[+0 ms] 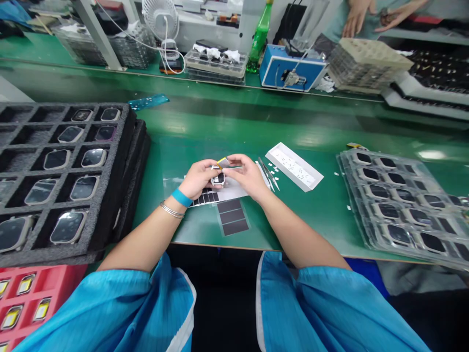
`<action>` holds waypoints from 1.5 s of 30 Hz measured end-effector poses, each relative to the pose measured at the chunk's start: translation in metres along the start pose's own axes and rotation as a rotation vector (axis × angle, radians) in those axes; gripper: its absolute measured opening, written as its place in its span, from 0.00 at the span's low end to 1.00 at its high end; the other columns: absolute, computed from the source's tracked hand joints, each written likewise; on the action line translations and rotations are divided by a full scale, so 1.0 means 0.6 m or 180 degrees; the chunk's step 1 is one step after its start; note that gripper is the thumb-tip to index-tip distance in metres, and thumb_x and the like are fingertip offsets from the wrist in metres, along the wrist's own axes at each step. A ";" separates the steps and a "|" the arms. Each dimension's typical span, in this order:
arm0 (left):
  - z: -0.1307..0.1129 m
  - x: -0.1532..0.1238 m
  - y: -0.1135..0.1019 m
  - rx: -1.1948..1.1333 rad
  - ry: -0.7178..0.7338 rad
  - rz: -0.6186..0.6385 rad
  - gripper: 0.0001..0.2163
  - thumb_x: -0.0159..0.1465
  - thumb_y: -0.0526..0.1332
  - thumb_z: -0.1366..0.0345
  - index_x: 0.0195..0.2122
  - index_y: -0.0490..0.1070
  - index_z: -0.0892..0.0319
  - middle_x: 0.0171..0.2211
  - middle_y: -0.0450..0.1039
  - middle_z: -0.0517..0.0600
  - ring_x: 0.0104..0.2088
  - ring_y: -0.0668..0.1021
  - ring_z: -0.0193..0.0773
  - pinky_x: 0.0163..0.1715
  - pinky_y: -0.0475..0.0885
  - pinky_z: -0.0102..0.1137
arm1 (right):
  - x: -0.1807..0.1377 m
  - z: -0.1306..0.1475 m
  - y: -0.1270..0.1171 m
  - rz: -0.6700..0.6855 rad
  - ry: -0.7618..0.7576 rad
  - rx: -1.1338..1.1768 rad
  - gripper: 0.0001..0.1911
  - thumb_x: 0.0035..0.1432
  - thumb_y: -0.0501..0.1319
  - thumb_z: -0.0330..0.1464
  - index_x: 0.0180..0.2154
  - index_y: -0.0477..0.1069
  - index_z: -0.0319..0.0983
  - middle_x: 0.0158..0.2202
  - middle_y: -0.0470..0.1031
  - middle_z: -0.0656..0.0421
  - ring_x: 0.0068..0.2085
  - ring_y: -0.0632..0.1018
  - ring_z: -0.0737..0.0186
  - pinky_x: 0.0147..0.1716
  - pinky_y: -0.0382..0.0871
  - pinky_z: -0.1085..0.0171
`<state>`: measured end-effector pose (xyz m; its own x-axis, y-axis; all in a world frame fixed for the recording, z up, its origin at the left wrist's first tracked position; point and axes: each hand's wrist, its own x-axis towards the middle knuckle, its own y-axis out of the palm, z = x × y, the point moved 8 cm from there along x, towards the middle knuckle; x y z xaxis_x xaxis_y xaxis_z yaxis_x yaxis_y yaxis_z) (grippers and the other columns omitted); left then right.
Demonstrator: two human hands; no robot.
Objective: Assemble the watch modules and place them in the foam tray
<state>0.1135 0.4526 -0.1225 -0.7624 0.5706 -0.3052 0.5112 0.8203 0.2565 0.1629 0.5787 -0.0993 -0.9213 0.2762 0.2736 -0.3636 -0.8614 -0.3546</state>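
Left hand (200, 180) curled round small watch body (218, 179), holding it steady; right hand (244, 177) half closed, fingertips on yellow strip (222, 163) at watch's top edge. Sheet of black pads (205, 197) under wrist, within reach; tweezers (268, 175) just beside right hand. White tray (294, 166) beyond. Foam tray (66, 166) left, cells keeping watches apart; plastic tray (399, 203) right.

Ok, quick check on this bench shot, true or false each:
1. The left hand wears a blue wristband. True.
2. The right hand holds tweezers. False: both hands hold a small watch body; the tweezers lie beside the right hand.
3. The black foam tray holds watch bodies in its cells. True.
4. The white tray sits on the red tray. False: it lies on the green mat, right of the hands.
5. A co-worker's hands show beyond the far bench. True.
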 end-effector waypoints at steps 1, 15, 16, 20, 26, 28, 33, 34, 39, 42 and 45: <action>0.000 -0.001 0.002 0.0029 -0.0011 0.0039 0.08 0.52 0.66 0.71 0.33 0.72 0.62 0.26 0.73 0.47 0.24 0.77 0.35 0.23 0.76 0.30 | 0.003 -0.010 0.005 0.0125 0.0116 0.0315 0.18 0.51 0.67 0.43 0.40 0.71 0.40 0.42 0.76 0.56 0.43 0.77 0.58 0.43 0.73 0.57; 0.008 0.001 0.011 0.0047 -0.0081 0.0233 0.12 0.50 0.66 0.75 0.36 0.71 0.62 0.27 0.73 0.47 0.27 0.78 0.35 0.25 0.76 0.28 | -0.014 0.041 -0.013 -0.0382 -0.0636 -0.0478 0.04 0.58 0.64 0.36 0.32 0.77 0.44 0.35 0.81 0.61 0.40 0.78 0.60 0.50 0.69 0.55; 0.009 0.001 0.010 0.0037 -0.0114 0.0207 0.10 0.51 0.65 0.74 0.35 0.72 0.62 0.27 0.73 0.47 0.27 0.78 0.35 0.24 0.76 0.28 | -0.016 0.045 -0.010 -0.0336 -0.0715 -0.0657 0.05 0.58 0.63 0.36 0.32 0.77 0.45 0.36 0.81 0.62 0.40 0.78 0.59 0.53 0.67 0.53; 0.014 0.001 0.009 -0.0378 -0.0414 0.0219 0.11 0.55 0.58 0.77 0.38 0.75 0.65 0.31 0.75 0.51 0.29 0.79 0.34 0.32 0.79 0.31 | -0.025 0.064 0.007 -0.0087 -0.0964 -0.1432 0.08 0.60 0.59 0.33 0.32 0.77 0.47 0.35 0.80 0.63 0.40 0.76 0.57 0.65 0.48 0.43; 0.015 0.008 0.000 -0.0809 -0.0443 0.0183 0.11 0.59 0.58 0.75 0.42 0.74 0.65 0.33 0.76 0.52 0.31 0.79 0.33 0.35 0.78 0.31 | -0.029 0.074 0.022 0.0222 -0.1061 -0.1723 0.10 0.60 0.59 0.29 0.34 0.78 0.48 0.41 0.79 0.62 0.44 0.74 0.56 0.66 0.42 0.39; 0.012 0.009 -0.001 -0.0746 -0.0312 0.0231 0.11 0.59 0.61 0.76 0.43 0.74 0.63 0.34 0.77 0.51 0.32 0.79 0.33 0.37 0.79 0.31 | -0.023 0.064 0.016 0.0167 -0.0969 -0.1512 0.07 0.59 0.61 0.29 0.32 0.77 0.46 0.43 0.78 0.60 0.47 0.74 0.56 0.65 0.49 0.41; 0.005 0.009 0.007 -0.0509 0.0005 0.0480 0.18 0.55 0.67 0.75 0.47 0.73 0.62 0.41 0.78 0.54 0.40 0.81 0.38 0.41 0.79 0.34 | -0.002 0.009 0.006 0.0253 -0.0318 -0.0162 0.19 0.53 0.66 0.31 0.48 0.71 0.43 0.53 0.71 0.54 0.52 0.74 0.56 0.53 0.71 0.53; 0.004 0.008 0.009 -0.0456 0.0037 0.0518 0.19 0.54 0.68 0.73 0.47 0.73 0.62 0.41 0.79 0.55 0.39 0.81 0.39 0.40 0.79 0.33 | -0.001 -0.002 0.016 0.0469 -0.0158 0.0145 0.24 0.54 0.65 0.31 0.53 0.67 0.43 0.53 0.71 0.53 0.51 0.75 0.58 0.51 0.73 0.55; 0.001 0.001 0.019 -0.0291 0.0178 0.0568 0.22 0.49 0.74 0.65 0.45 0.74 0.63 0.40 0.80 0.56 0.39 0.81 0.40 0.38 0.78 0.30 | -0.009 -0.014 0.047 0.0933 0.0198 0.0861 0.26 0.58 0.60 0.30 0.58 0.60 0.41 0.45 0.75 0.55 0.43 0.78 0.62 0.42 0.77 0.60; -0.004 0.000 0.018 -0.0176 0.0312 0.0539 0.22 0.49 0.74 0.62 0.44 0.75 0.62 0.40 0.80 0.56 0.40 0.81 0.42 0.39 0.78 0.31 | -0.011 -0.010 0.046 0.0746 0.0231 0.0906 0.26 0.57 0.59 0.28 0.57 0.62 0.40 0.44 0.75 0.55 0.40 0.78 0.63 0.42 0.77 0.61; -0.007 0.000 0.016 -0.0120 0.0394 0.0536 0.22 0.48 0.75 0.61 0.44 0.75 0.61 0.39 0.80 0.55 0.39 0.82 0.42 0.40 0.79 0.34 | -0.013 -0.006 0.047 0.0616 0.0229 0.0960 0.26 0.56 0.60 0.28 0.57 0.63 0.41 0.44 0.74 0.56 0.39 0.78 0.64 0.43 0.77 0.61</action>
<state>0.1166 0.4604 -0.1161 -0.7117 0.6882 -0.1407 0.6219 0.7105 0.3294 0.1595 0.5540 -0.1147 -0.9803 0.1159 0.1599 -0.1345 -0.9847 -0.1111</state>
